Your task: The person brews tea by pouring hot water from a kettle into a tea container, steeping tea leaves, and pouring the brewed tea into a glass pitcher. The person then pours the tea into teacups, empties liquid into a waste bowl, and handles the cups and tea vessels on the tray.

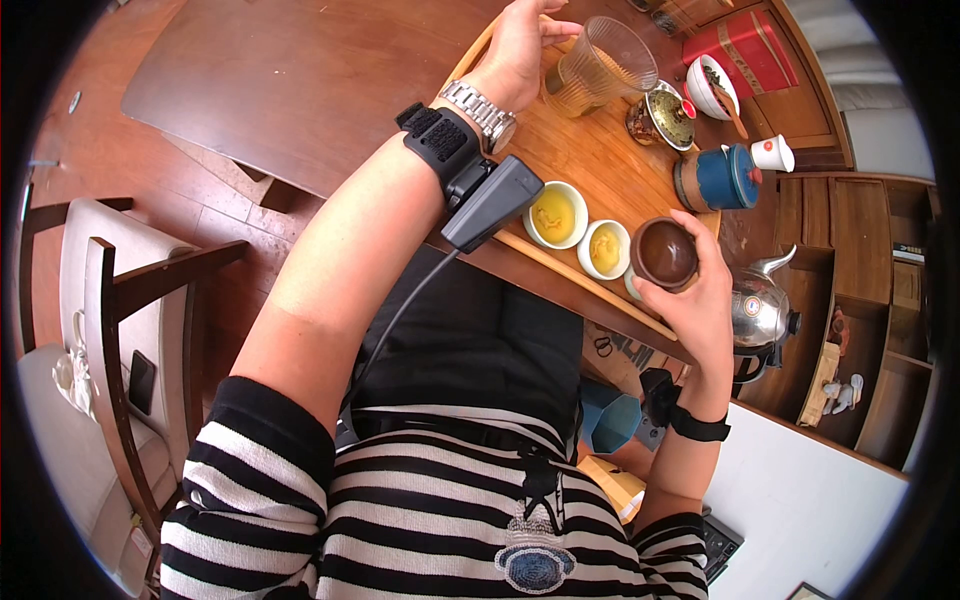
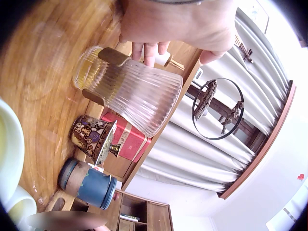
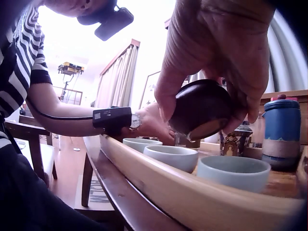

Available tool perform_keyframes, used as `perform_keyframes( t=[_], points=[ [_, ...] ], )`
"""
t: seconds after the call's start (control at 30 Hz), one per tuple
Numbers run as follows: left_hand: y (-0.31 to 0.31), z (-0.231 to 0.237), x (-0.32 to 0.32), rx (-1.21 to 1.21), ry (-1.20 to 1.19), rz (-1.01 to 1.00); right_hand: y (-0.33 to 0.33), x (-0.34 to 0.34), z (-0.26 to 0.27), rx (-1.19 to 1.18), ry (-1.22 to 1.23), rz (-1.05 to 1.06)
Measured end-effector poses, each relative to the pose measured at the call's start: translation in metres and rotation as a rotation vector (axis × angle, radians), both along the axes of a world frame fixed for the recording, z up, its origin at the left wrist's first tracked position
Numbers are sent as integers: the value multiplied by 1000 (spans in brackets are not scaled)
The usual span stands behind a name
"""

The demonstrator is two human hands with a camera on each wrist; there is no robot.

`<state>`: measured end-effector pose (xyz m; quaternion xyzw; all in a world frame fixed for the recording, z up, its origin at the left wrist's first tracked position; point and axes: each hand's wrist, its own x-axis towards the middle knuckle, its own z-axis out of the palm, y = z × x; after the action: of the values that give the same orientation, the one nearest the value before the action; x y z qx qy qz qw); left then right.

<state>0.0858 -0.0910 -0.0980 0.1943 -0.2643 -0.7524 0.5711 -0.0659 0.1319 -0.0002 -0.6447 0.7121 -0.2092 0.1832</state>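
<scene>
My right hand (image 1: pixel 700 290) grips a dark brown cup (image 1: pixel 665 252) between thumb and fingers. The cup is tilted above the row of small white cups; its lighter base ring shows in the right wrist view. The nearest white cup (image 3: pixel 234 172) sits below it, mostly hidden in the head view. Two more white cups, a middle one (image 1: pixel 604 250) and a left one (image 1: pixel 555 216), contain yellow liquid. My left hand (image 1: pixel 515 55) is beside a ribbed glass pitcher (image 1: pixel 600 70), fingers extended near its side. Some yellowish liquid lies in the pitcher's bottom.
The cups stand along the near rim of a wooden tray (image 1: pixel 620 298). Beyond are a patterned lidded bowl (image 1: pixel 660 118), a blue canister (image 1: pixel 727 178), a white bowl of leaves (image 1: pixel 712 85) and a red box (image 1: pixel 745 52). A metal kettle (image 1: pixel 757 305) stands at the right.
</scene>
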Motion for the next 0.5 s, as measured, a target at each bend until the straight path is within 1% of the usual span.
perform_keyframes(
  t=[0.13,0.27,0.33,0.5],
  points=[
    [0,1,0,37,6,-22,7,-13,4,31,45,-59],
    [1,0,0,29,1,-5,16,-24,4,21,112,-72],
    [1,1,0,28,-1,-14,18,-28,5,47,196,-56],
    [0,0,1,46,-11,-24,23,-30,6,51,287,-11]
  ],
)
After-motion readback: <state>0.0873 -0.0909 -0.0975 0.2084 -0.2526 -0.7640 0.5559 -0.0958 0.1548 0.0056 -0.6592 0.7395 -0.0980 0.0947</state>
